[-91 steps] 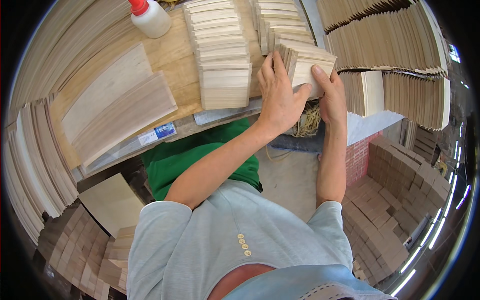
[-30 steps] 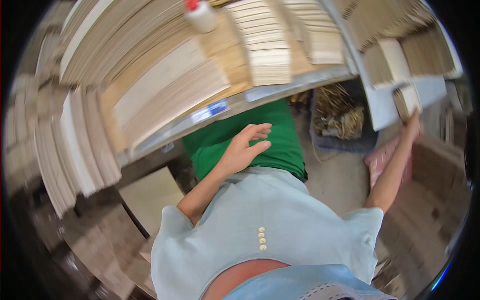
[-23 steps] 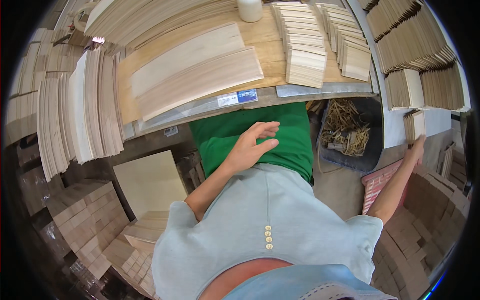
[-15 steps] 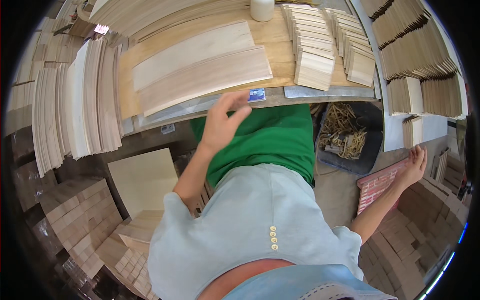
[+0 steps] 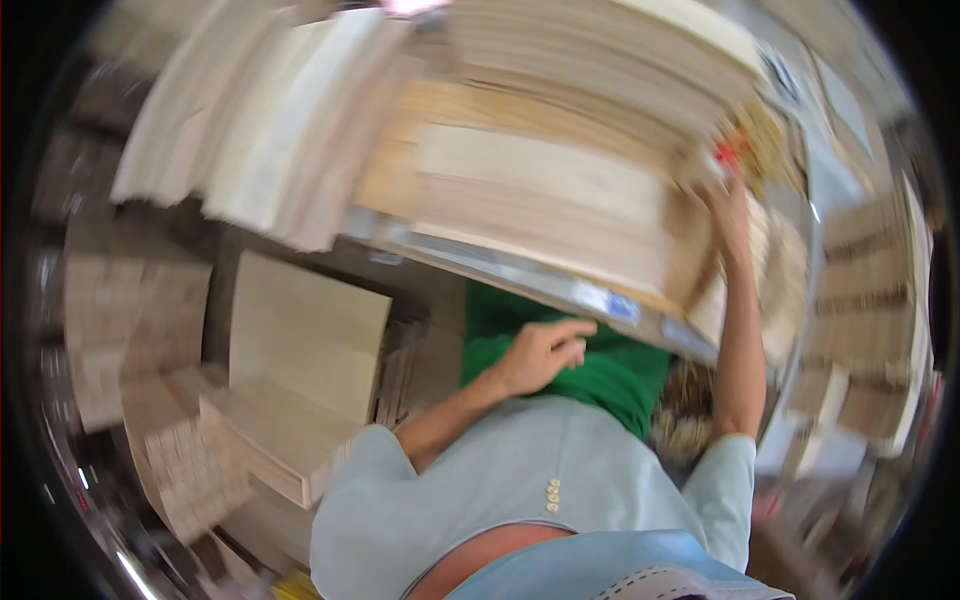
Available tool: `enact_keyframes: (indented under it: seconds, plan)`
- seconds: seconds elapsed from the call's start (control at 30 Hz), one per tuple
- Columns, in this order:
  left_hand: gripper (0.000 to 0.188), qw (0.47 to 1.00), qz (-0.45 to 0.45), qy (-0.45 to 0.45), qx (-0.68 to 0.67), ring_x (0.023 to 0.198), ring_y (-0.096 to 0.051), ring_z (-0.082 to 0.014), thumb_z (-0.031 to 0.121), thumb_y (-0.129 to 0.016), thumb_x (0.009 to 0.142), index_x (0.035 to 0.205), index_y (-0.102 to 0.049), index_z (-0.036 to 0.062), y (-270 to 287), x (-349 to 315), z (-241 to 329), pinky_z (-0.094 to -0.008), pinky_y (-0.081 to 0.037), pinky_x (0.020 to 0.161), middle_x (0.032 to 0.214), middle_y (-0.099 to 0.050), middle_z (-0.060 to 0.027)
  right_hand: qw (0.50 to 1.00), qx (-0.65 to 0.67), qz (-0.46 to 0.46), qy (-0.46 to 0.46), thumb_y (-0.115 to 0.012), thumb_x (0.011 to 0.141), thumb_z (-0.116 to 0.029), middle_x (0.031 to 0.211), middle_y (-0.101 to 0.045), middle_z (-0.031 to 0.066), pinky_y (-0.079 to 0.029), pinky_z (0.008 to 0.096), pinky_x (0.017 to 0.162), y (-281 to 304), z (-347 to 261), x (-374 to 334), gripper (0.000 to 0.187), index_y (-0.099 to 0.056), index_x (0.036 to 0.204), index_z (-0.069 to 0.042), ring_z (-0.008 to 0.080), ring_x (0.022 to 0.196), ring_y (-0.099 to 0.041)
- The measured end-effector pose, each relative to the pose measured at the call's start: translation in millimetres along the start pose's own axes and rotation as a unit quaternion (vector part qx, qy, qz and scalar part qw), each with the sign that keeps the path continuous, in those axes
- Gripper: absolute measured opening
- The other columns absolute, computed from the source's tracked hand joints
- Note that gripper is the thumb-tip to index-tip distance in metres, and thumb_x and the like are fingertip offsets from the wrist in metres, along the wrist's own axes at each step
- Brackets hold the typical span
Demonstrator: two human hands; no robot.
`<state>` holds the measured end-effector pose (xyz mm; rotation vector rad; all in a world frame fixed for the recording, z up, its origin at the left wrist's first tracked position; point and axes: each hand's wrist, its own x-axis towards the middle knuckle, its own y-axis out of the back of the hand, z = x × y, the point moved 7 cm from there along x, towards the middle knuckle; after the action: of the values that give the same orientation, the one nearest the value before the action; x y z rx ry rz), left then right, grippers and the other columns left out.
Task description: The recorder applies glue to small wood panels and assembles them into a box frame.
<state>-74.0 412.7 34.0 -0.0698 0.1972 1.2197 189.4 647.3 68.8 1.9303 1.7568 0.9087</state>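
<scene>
My left hand hovers in front of the bench's near edge, above the green cloth over my lap. Its fingers are apart and nothing shows in them. With the arm stretched forward, my right hand is at a white bottle with a red top, at the bench's far right. Motion smears the fingers there, so whether they grip the bottle is unclear. Two long, thin wooden boards lie overlapped on the bench left of that hand. Small wooden slats, badly blurred, lie beside my right forearm.
Tall stacks of thin boards stand at the bench's left, and more boards are piled along its back. Rows of small slats fill a rack on the right. A bin of shavings sits below the bench; wooden blocks are stacked lower left.
The view has swung right. My right hand has gone from beside the slat rack to the white bottle at the back. My left hand has drawn back from the bench edge.
</scene>
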Motion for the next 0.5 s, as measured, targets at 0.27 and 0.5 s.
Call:
enact_keyframes:
  seconds: [0.27,0.5]
  plan:
    - [0.031,0.993,0.113,0.035,0.004,0.077,-0.065,-0.0121,0.009,-0.053,0.095,0.123,-0.059,-0.0004,85.1,-50.4,-7.8,-0.0289,-0.052,0.074,0.084,-0.069,-0.0082,0.988,0.115,0.097,-0.038,-0.070,0.077,-0.011,0.124,-0.054,0.0150,-0.038,0.0378,0.101,-31.3,39.2,28.6,0.062,-0.044,0.133,-0.001,0.0286,0.116,-0.053]
    - [0.035,0.985,0.122,-0.114,0.042,0.092,-0.064,-0.0148,0.004,-0.065,0.087,0.121,-0.060,-0.0006,58.8,8.9,54.3,-0.0302,-0.050,0.086,0.100,-0.068,-0.0064,0.987,0.103,0.123,0.005,-0.070,0.079,-0.016,0.102,-0.063,0.0084,-0.047,0.0337,0.083,2.1,-29.9,-7.1,0.040,-0.057,0.114,-0.002,0.0183,0.092,-0.060]
